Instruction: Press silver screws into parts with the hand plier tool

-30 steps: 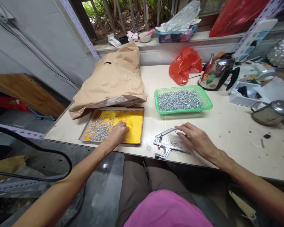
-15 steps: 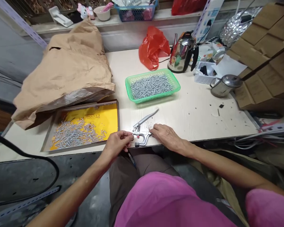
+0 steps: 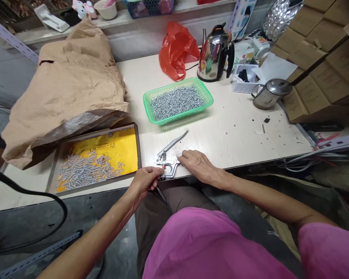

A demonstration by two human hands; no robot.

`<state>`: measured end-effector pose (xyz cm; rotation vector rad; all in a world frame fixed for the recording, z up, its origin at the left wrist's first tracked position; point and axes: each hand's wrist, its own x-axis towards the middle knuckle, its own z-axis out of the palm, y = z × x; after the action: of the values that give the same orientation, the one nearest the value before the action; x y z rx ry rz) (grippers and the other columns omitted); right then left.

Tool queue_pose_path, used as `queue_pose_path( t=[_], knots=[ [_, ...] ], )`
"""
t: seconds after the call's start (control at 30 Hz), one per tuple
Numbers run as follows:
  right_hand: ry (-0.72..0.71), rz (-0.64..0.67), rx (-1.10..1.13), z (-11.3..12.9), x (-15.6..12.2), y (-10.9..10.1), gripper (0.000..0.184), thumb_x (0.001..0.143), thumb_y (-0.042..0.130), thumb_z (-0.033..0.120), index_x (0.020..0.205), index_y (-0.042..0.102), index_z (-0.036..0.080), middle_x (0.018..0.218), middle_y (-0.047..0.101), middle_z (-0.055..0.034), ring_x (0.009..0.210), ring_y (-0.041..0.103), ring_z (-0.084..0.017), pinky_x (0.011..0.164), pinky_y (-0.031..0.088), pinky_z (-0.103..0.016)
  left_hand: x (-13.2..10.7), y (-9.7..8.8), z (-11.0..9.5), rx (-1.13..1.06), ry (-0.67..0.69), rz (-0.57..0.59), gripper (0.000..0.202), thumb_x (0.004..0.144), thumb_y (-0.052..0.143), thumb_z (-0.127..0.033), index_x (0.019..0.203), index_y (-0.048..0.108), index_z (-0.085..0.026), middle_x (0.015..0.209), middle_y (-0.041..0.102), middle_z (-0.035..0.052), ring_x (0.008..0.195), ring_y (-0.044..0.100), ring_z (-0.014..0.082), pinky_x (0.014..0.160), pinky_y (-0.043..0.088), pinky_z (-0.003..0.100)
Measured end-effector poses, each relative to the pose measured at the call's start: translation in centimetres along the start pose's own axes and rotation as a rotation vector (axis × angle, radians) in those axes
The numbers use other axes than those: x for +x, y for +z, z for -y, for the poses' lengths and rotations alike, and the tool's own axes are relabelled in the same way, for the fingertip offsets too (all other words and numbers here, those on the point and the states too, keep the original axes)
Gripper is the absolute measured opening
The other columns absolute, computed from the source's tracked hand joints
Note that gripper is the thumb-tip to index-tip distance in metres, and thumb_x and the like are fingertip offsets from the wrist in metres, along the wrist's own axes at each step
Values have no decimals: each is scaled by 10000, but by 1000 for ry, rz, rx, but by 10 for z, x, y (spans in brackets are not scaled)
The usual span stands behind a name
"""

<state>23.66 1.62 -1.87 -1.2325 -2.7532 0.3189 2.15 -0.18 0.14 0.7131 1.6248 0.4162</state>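
Observation:
Snap fastener pliers (image 3: pixel 171 162) lie at the table's front edge, with their upper handle raised and a spring between the handles. My right hand (image 3: pixel 198 164) is closed around the end of their lower handle. At the jaws, my left hand (image 3: pixel 147 179) pinches with thumb and forefinger; whatever small piece is between the fingertips is too small to name. A red bit shows in the jaw beside those fingertips. Left of that hand, a shallow tray (image 3: pixel 138 149) with a yellow lining holds loose small metal pins. Beyond the pliers stands a green plastic basket (image 3: pixel 178 117) full of similar metal pieces.
A large brown paper sack (image 3: pixel 66 81) lies behind the tray. Toward the back are a red plastic bag (image 3: pixel 176 50), a steel kettle (image 3: pixel 213 56) and a white plastic box (image 3: pixel 244 86). A metal lidded cup (image 3: pixel 270 95) stands near stacked cardboard boxes (image 3: pixel 317 73) at right.
My left fingertips have moved in to the pliers' jaws, close to the red bit. My right hand keeps its grip on the handle. The whole view has shifted slightly.

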Motion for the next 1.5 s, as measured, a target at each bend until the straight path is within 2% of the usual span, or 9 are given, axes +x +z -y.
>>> queue_pose_path(
  t=[0.23, 0.33, 0.47, 0.57, 0.73, 0.87, 1.03, 1.27, 1.5],
  knots=[
    [3, 27, 53, 2, -2, -8, 164, 898, 448, 111, 972, 590, 148, 969, 583, -91, 817, 505, -190, 716, 351, -316, 6, -4, -4, 115, -35, 37, 296, 596, 759, -375, 598, 572, -145, 415, 510, -53, 287, 360, 36, 328, 204, 178],
    [-14, 14, 91, -8, 2, -14, 196, 921, 513, 258, 1069, 586, 152, 1085, 577, -118, 944, 518, -221, 773, 394, -328, 7, -4, -5, 132, -45, 59, 315, 602, 758, -384, 565, 550, -150, 393, 490, -56, 286, 362, 36, 331, 216, 174],
    [-9, 9, 48, -33, 17, -21, 845, 701, 747, 524, 1370, 397, 143, 1437, 361, -212, 1280, 343, -372, 987, 341, -499, 5, -4, -5, 149, -39, 46, 332, 603, 764, -402, 563, 547, -153, 381, 483, -57, 286, 364, 38, 333, 217, 171],
    [-39, 102, 21, -46, 29, -21, 1043, 603, 762, 625, 1407, 343, 111, 1473, 312, -239, 1343, 251, -416, 1047, 261, -575, 5, -3, -6, 156, -35, 32, 320, 601, 763, -395, 577, 556, -152, 395, 501, -53, 289, 367, 38, 335, 223, 170],
    [-82, 109, -28, -49, 38, -19, 1069, 606, 686, 714, 1380, 363, 52, 1372, 418, -253, 1260, 343, -422, 1032, 234, -632, 4, -1, -7, 186, -53, 17, 319, 639, 736, -375, 538, 523, -159, 343, 460, -50, 285, 362, 47, 346, 227, 174],
    [-80, 100, -42, -49, 38, -17, 1069, 613, 660, 738, 1372, 369, 44, 1332, 443, -244, 1206, 382, -400, 1028, 241, -617, 3, 1, -6, 172, -47, -2, 309, 661, 717, -357, 532, 513, -164, 334, 463, -41, 285, 367, 53, 345, 210, 179],
    [-55, 99, -61, -45, 35, -20, 986, 666, 657, 701, 1358, 390, 51, 1260, 489, -214, 1154, 411, -372, 1017, 251, -587, 2, 3, -5, 167, -53, -15, 341, 640, 735, -384, 522, 497, -170, 320, 459, -38, 281, 365, 53, 353, 206, 180],
    [-37, 128, -57, -37, 33, -30, 787, 704, 676, 647, 1236, 512, 91, 1193, 528, -185, 1103, 429, -340, 989, 277, -540, 0, 4, -4, 169, -54, -27, 339, 651, 720, -390, 525, 495, -169, 313, 466, -32, 274, 363, 54, 352, 212, 178],
    [-5, 118, -34, -34, 29, -27, 688, 730, 710, 557, 1208, 546, 91, 1179, 543, -173, 1101, 429, -333, 991, 274, -521, 1, 5, -3, 176, -31, -40, 367, 629, 733, -434, 539, 488, -176, 324, 473, -35, 286, 379, 60, 362, 242, 181]
  ],
)
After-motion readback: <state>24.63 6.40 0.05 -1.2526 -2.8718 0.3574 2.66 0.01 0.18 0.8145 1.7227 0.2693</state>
